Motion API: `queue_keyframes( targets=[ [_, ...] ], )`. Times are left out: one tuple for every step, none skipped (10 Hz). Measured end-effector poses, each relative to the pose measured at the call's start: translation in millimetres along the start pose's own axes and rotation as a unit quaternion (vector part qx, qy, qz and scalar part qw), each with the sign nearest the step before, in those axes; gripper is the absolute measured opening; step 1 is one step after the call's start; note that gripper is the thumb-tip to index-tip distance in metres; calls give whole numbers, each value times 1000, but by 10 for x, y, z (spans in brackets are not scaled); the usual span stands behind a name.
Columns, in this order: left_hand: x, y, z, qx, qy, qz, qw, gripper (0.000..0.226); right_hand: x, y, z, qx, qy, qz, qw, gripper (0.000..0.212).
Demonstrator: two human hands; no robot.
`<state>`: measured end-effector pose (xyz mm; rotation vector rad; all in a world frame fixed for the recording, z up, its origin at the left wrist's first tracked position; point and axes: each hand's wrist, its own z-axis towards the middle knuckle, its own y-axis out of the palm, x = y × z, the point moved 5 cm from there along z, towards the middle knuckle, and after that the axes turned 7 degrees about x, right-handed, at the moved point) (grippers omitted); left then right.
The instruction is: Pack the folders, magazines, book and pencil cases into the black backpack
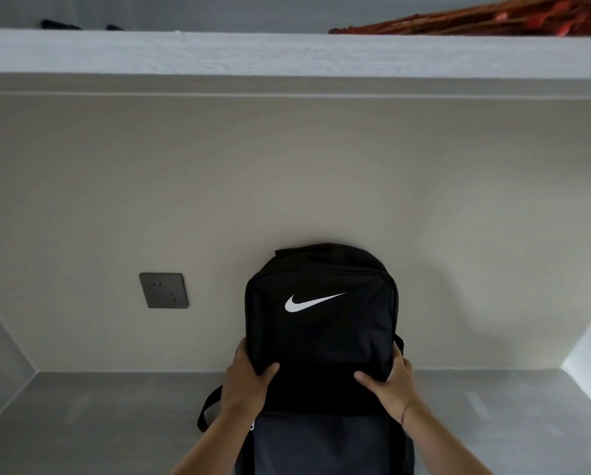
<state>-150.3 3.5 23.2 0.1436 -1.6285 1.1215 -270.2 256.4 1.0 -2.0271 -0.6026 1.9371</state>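
Two hands were on the black backpack (321, 330), one per side. The left hand (244, 382) had its thumb on the front panel with the fingers wrapped round the left edge. The right hand (388, 382) mirrored it on the right edge, so both were gripping the bag. The only branding was a white swoosh logo (308, 302) high on the front, with no readable text anywhere.

The bag stood upright on the grey tabletop (116, 423), near the middle, with its top close to or against the beige wall (287, 166); couldn't tell if it touched. The top looked closed from this angle, so nothing inside showed. A greyer front pocket (321, 447) sat below the hands, and a black strap (206, 409) looped out at the lower left. A thin bracelet (405, 414) was on the right wrist.

Off to the left of the bag there was a dark grey socket plate (164, 290) on the wall. Up above ran a white ledge (287, 53) with some reddish-orange dried stems (493, 18) lying on it at the right. A couple of dark bits (59, 25) sat at the far left, too blurry to make out.
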Motion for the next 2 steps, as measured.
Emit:
queue_keyframes(
  targets=[
    [-19, -117, -124, 31, 15, 35, 999, 96, -50, -120, -174, 37, -21, -34, 999, 102],
    [-103, -251, -375, 65, 26, 21, 997, 104, -139, -284, -441, 81, -53, -61, 993, 95]
  ],
)
